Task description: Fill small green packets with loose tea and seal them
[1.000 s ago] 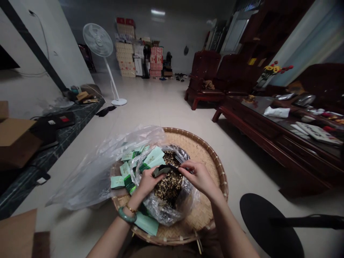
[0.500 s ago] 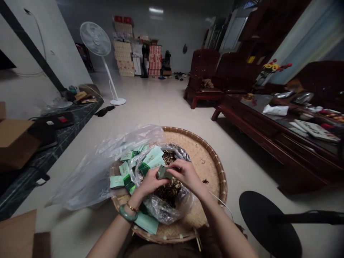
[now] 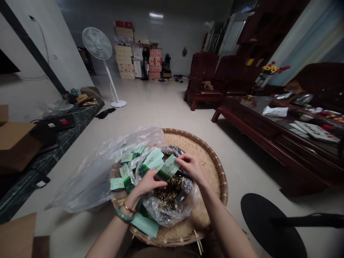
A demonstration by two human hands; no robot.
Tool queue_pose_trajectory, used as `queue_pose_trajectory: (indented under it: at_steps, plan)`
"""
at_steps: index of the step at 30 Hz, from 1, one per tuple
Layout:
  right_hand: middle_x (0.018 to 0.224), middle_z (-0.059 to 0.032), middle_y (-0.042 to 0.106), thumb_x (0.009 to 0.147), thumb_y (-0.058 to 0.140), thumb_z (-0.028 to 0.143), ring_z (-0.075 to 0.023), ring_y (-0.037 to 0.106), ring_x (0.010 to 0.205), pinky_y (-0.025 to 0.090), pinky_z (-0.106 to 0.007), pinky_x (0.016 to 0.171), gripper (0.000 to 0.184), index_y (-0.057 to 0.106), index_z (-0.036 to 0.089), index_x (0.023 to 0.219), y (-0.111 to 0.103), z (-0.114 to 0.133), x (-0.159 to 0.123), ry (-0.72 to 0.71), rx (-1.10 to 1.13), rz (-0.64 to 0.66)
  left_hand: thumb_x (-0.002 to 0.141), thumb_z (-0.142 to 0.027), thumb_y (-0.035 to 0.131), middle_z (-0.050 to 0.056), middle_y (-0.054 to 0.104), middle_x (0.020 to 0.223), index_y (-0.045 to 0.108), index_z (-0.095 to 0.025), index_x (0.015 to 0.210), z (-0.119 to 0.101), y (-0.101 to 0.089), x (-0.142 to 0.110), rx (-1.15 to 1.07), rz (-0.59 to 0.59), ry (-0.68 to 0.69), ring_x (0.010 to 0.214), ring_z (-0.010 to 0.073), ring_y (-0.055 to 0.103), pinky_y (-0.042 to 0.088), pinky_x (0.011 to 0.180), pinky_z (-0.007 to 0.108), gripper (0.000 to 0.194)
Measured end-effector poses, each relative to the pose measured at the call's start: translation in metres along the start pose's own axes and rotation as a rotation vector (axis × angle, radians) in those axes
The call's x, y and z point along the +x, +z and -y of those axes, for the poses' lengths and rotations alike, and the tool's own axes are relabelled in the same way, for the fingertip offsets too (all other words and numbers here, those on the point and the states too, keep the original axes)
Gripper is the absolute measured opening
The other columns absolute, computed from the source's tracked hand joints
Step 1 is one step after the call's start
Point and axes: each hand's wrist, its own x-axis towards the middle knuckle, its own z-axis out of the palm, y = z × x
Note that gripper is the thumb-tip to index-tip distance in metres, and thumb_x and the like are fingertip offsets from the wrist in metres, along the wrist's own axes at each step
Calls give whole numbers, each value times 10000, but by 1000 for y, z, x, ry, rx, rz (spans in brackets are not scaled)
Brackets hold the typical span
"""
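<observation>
A small light green printed packet (image 3: 171, 167), darker along its lower edge, is stretched between my hands. My right hand (image 3: 191, 168) pinches its upper right corner. At its lower left end, my left hand (image 3: 150, 183) has its fingers round the edge, the thumb on the near side; part of the index finger is hidden. Beneath them a clear plastic bag (image 3: 168, 217) holds a dark and pale loose dried mix (image 3: 168, 197). More green packets (image 3: 153, 159) lie left of the mix, and a flat stack of green packets (image 3: 145, 225) rests near my left wrist.
Everything sits on a round woven bamboo tray (image 3: 212, 157). A large clear plastic sheet (image 3: 91, 182) spreads over its left side. A black round stand base (image 3: 266, 222) is at right, a dark wooden table (image 3: 249, 132) beyond, and a white fan (image 3: 98, 44) far left.
The packet, folded and small between my fingers before, now lies opened out flat with its printed face showing. My right hand has moved slightly right and up, away from my left.
</observation>
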Motion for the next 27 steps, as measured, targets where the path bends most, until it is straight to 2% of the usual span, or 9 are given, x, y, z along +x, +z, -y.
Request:
queue_pose_trajectory:
  at_steps: [2, 5, 9, 11, 13, 15, 19, 24, 27]
  plan:
    - [508, 31, 514, 684, 687, 497, -84, 408, 434, 331, -206, 413, 335, 627, 170, 645, -9, 5, 2, -22, -5, 5, 577, -243, 796, 52, 736, 695, 679, -105, 807, 4, -4, 1, -18, -16, 39, 639, 190, 690, 544, 603, 273, 292]
    - [549, 10, 555, 683, 699, 456, -107, 465, 504, 358, -210, 456, 306, 620, 167, 618, -18, 7, 7, -86, -228, 38, 622, -306, 784, 71, 744, 781, 644, -111, 1028, 8, -12, 4, -125, -135, 58, 674, 186, 706, 563, 624, 283, 472]
    - [549, 17, 552, 715, 663, 421, -105, 459, 505, 338, -207, 461, 274, 626, 161, 638, -14, 6, 8, -48, -321, 137, 666, -439, 745, 132, 738, 890, 635, -101, 1025, 9, -21, 10, -194, -359, 106, 762, 211, 717, 585, 677, 321, 505]
    - [536, 28, 532, 722, 653, 409, -93, 430, 483, 316, -202, 452, 266, 627, 156, 642, -8, 6, 5, -16, -285, 164, 709, -503, 693, 159, 728, 960, 633, -99, 1046, 5, -21, 11, -194, -402, 139, 849, 235, 710, 585, 718, 349, 529]
    - [528, 34, 525, 727, 650, 391, -84, 410, 475, 303, -197, 451, 252, 644, 149, 659, -1, 5, 2, 14, -250, 226, 746, -523, 652, 169, 704, 1067, 628, -117, 1098, -2, -16, 9, -178, -368, 193, 995, 261, 672, 571, 786, 368, 539]
    - [539, 33, 545, 742, 641, 385, -81, 417, 478, 311, -196, 459, 247, 679, 142, 716, 4, 3, -1, 35, -206, 338, 734, -481, 685, 153, 678, 1144, 628, -141, 1137, -10, -9, 7, -146, -263, 245, 1097, 266, 621, 540, 860, 368, 530]
    - [692, -10, 658, 763, 637, 360, -114, 531, 584, 404, -216, 535, 231, 716, 148, 809, 7, -3, -1, -57, -179, 367, 636, -350, 784, 93, 733, 961, 694, -126, 1028, -18, 2, 6, -46, -96, 203, 905, 243, 673, 531, 814, 352, 460]
    - [806, -34, 695, 773, 663, 328, -144, 591, 694, 452, -240, 608, 222, 715, 169, 919, 10, -5, 0, -221, -348, 293, 666, -308, 727, 45, 735, 778, 733, -116, 831, -14, 5, 10, 47, -136, 180, 718, 196, 650, 505, 705, 294, 254]
    - [794, -32, 698, 776, 663, 289, -145, 600, 710, 456, -248, 650, 148, 727, 171, 839, 17, -5, 0, -259, -423, 292, 653, -288, 724, 28, 729, 758, 733, -124, 830, -13, 6, 9, 95, -139, 180, 706, 189, 637, 489, 687, 277, 241]
